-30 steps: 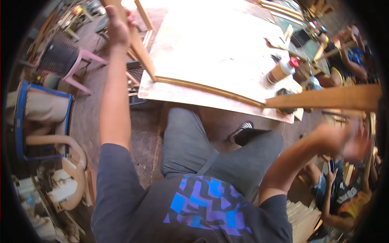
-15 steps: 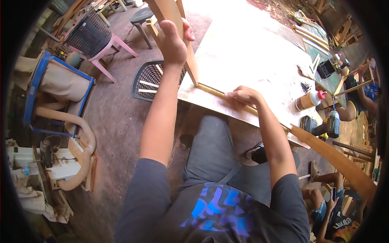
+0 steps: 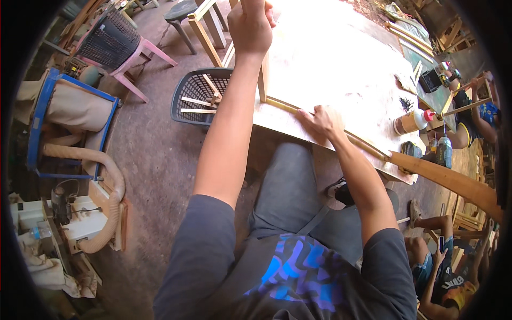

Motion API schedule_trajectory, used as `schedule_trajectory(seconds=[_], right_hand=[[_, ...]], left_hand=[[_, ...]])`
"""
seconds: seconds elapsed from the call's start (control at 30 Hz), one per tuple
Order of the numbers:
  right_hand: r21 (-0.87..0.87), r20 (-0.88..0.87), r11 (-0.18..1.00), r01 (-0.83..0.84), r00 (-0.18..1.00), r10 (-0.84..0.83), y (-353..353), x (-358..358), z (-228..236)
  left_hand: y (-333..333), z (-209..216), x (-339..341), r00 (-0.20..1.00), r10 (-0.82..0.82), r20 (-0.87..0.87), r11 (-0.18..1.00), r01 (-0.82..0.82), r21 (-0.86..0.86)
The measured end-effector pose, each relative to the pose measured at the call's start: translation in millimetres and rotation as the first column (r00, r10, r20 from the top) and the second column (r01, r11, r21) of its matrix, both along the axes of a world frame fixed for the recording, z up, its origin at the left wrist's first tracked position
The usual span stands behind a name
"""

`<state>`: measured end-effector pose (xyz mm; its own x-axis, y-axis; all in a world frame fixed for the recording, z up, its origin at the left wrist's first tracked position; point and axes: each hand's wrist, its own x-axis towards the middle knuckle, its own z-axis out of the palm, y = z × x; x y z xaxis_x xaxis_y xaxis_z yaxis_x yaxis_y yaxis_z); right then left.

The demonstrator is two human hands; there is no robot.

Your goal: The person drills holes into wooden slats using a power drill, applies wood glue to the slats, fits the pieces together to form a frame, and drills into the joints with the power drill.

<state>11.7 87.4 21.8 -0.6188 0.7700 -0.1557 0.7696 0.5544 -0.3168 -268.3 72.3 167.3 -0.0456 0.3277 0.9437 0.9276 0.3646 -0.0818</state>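
A wooden frame (image 3: pixel 365 146) rests partly along the near edge of the pale worktable (image 3: pixel 341 64). One rail lies on the tabletop, and an upright piece rises at its left end. At the top of the picture my left hand (image 3: pixel 250 32) is closed round the raised part of the frame; that hand hides much of the grip. My right hand (image 3: pixel 322 122) holds the low rail near its middle, fingers curled over it. Toward the right, a broad curved wooden leg (image 3: pixel 448 178) extends past the table corner. Slim cross pieces (image 3: pixel 205 40) show left of my left forearm.
A dark basket (image 3: pixel 194 96) with wooden sticks stands left of the table. On the table's right are a glue bottle (image 3: pixel 413 121) and a cordless drill (image 3: pixel 442 152). A pink stool (image 3: pixel 128 74) bears another basket. People sit at the right; one holds a phone (image 3: pixel 440 244).
My left hand has moved up and rightward, swinging the raised part of the wooden frame with it. My right hand stays on the rail, its fingers shifted slightly. The whole view has shifted a little.
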Motion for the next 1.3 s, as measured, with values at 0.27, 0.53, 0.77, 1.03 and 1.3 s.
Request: schedule_trajectory(seconds=[0.27,0.53,0.77,1.03,1.3], right_hand=[[0.121,0.102,0.993,-0.015,0.995,0.002,-13,0,17],[0.130,0.050,0.991,0.014,0.999,-0.021,-14,4,12],[0.095,0.012,0.994,-0.057,0.998,0.057,15,4,-15],[-0.034,0.011,0.994,-0.101,0.995,0.101,25,-2,-15],[-0.136,0.060,0.983,-0.125,0.989,0.134,32,-5,-8]], left_hand=[[-27,43,51,0.890,-0.036,0.454,0.978,0.125,-0.168],[-9,41,47,0.828,-0.163,0.536,0.962,0.255,-0.101],[-20,42,42,0.755,-0.302,0.581,0.928,0.373,-0.002],[-47,45,46,0.667,-0.402,0.627,0.890,0.445,0.097],[-56,45,53,0.547,-0.526,0.652,0.816,0.541,0.205]])
